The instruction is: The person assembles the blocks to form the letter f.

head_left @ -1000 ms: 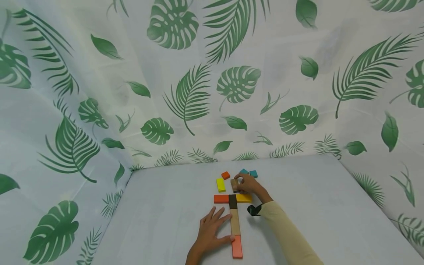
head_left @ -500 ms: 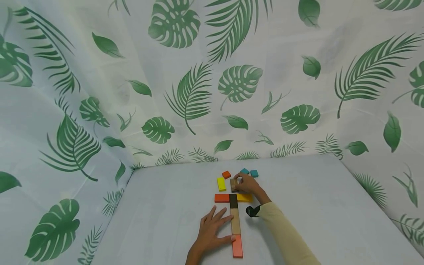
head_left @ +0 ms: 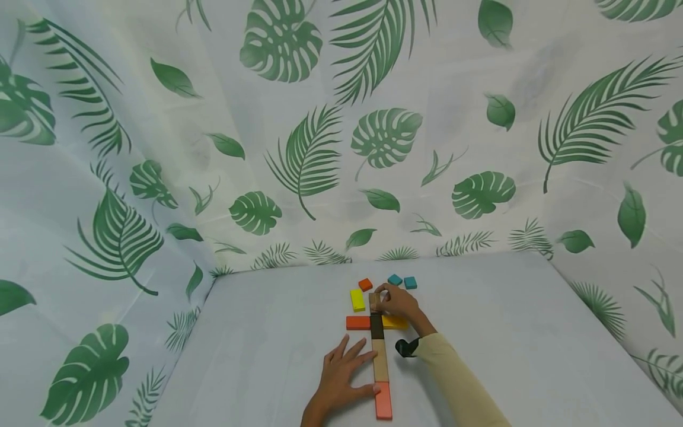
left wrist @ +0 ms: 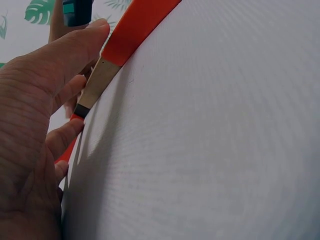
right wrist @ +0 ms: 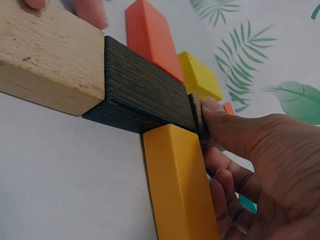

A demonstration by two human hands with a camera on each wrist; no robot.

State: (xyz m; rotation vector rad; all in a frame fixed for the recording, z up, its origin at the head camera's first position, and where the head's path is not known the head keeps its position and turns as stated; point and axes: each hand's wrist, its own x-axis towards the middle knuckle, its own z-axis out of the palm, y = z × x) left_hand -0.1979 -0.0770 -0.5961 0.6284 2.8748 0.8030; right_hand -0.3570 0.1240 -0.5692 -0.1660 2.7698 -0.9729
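Note:
In the head view my right hand (head_left: 400,303) pinches a small brown wooden block (head_left: 374,299) at the far end of a dark block (head_left: 376,327). From the right wrist view, the two appear to touch. Below the dark block, a light wooden block (head_left: 380,363) and a salmon-pink block (head_left: 383,404) continue the line. My left hand (head_left: 338,376) lies to the left with spread fingers; its thumb touches the row near the pink block, and a fingertip rests at the light wooden block. A red-orange block (head_left: 358,322) and an amber block (head_left: 393,322) flank the dark block.
Beyond the row lie a yellow block (head_left: 357,300), a small orange block (head_left: 365,284) and two teal blocks (head_left: 410,283). A white cloth surface (head_left: 256,356) bears everything. Leaf-printed sheets (head_left: 315,178) stand at the back and sides.
My right hand has drawn the brown block slightly nearer, closing the gap to the dark block. The left hand keeps its place along the row.

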